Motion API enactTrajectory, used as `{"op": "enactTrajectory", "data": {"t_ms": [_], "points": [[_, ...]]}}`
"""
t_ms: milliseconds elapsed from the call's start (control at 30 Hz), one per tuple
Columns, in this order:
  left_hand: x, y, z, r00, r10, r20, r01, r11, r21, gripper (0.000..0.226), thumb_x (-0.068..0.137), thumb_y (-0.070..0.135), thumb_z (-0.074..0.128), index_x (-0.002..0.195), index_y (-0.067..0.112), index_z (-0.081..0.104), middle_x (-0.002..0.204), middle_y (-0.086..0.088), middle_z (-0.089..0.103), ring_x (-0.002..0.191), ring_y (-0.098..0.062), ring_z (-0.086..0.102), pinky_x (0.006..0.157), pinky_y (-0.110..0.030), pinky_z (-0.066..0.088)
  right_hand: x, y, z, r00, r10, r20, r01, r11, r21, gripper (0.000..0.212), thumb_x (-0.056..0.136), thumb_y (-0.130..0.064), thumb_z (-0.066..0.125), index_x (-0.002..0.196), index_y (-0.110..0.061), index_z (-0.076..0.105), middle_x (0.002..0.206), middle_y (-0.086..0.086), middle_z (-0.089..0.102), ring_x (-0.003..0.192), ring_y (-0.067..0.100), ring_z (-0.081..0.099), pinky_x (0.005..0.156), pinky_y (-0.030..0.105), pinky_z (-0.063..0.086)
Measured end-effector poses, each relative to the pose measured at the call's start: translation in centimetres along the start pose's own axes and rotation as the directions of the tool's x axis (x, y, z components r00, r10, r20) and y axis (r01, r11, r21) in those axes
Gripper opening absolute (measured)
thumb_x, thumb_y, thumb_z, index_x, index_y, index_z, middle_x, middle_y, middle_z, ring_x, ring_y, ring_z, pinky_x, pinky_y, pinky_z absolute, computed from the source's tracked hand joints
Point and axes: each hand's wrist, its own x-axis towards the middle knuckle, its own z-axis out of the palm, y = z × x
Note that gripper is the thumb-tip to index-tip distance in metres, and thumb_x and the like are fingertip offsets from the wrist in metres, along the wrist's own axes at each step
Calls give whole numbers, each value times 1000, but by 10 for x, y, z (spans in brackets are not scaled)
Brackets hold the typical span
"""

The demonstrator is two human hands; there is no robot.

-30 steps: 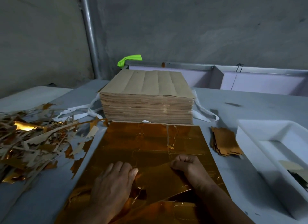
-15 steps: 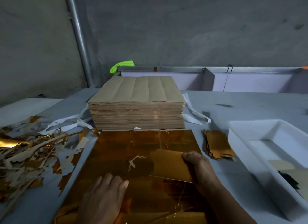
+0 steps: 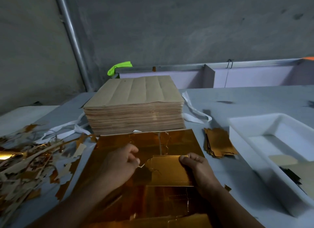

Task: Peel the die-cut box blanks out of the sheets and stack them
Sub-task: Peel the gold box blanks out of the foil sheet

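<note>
Since half a second ago the left hand [image 3: 119,165] has lifted off the foil and closed into a pinch at the torn edge in the middle of the frame, while the right hand [image 3: 198,170] has drawn the freed piece nearer. Across the frame lies the grey desk [image 3: 237,98], and on it, upper centre, stands the tall stack of brown sheets [image 3: 134,109], backs up, close enough to feed the next sheet down. Right of centre sits a white tray [image 3: 254,124], holding a few pieces at its near end. Left of frame is the heap of scrap trimmings [image 3: 25,163], thrown clear of the work. Flat in front of the stack is the gold foil sheet [image 3: 119,199], mirror-bright and amber, its die-cut lines showing as thin seams and ragged gaps. Between sheet and tray lies the small pile of peeled blanks [image 3: 219,142], likely kept on the right hand's side for a short drop. Smallest is the box blank [image 3: 169,170], a gold rectangle with a notched left edge, lying over the sheet's centre, clamped at its right side by the right hand; the left hand's fingers are closed on what looks like a waste sliver at its left edge, probably to tear it away.
</note>
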Motion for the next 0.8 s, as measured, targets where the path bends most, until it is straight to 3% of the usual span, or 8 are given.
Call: {"op": "enactTrajectory", "data": {"t_ms": [100,233,333,400,533,667,800], "points": [[-1,-2,8,997,-5,80,-1,997,72,30,96,26,54,124,35,48,106,18,58,88,2,57,62,-13,41,1,2,0,1000,-7,3,7,1000,23,27,88,-30,66,66,-19,54,65,-4,63,60,12,65,53,29,51],[7,2,3,999,3,35,-4,1000,28,16,100,37,44,113,33,53,109,12,54,90,0,52,65,-16,39,3,4,1,1000,-9,-4,9,1000,14,26,91,-27,65,70,-16,53,66,-3,64,60,12,66,52,27,52],[16,9,6,990,22,137,-17,999,-37,20,98,43,47,111,31,56,106,11,55,91,-1,54,67,-19,41,2,2,1,1000,-12,0,12,1000,16,25,91,-27,65,72,-15,54,67,-3,66,60,12,67,51,27,52],[21,13,12,977,29,210,-26,999,-21,18,96,38,54,111,31,59,102,12,59,92,-2,56,72,-20,44,2,3,1,1000,-16,-5,16,1000,13,26,91,-26,65,71,-15,53,67,-2,65,60,12,67,51,27,51],[29,13,16,971,25,239,-34,999,33,11,97,24,55,103,29,63,92,10,62,85,-5,60,65,-17,43,2,6,1,1000,-12,-17,12,1000,26,26,93,-26,64,72,-14,54,70,0,64,65,17,66,55,31,54],[34,11,14,970,17,242,-27,999,36,15,98,21,52,96,31,62,94,6,65,87,-11,62,66,-19,45,3,7,2,1000,-14,-4,14,1000,-8,37,95,-25,61,59,-25,53,62,-9,62,56,6,64,49,23,50],[36,9,12,964,63,259,-108,981,164,19,100,23,49,107,32,64,92,14,62,82,-2,62,64,-16,47,5,7,2,1000,-18,19,18,1000,3,44,97,-20,59,54,-27,53,57,-8,57,51,7,59,47,23,47]]}}
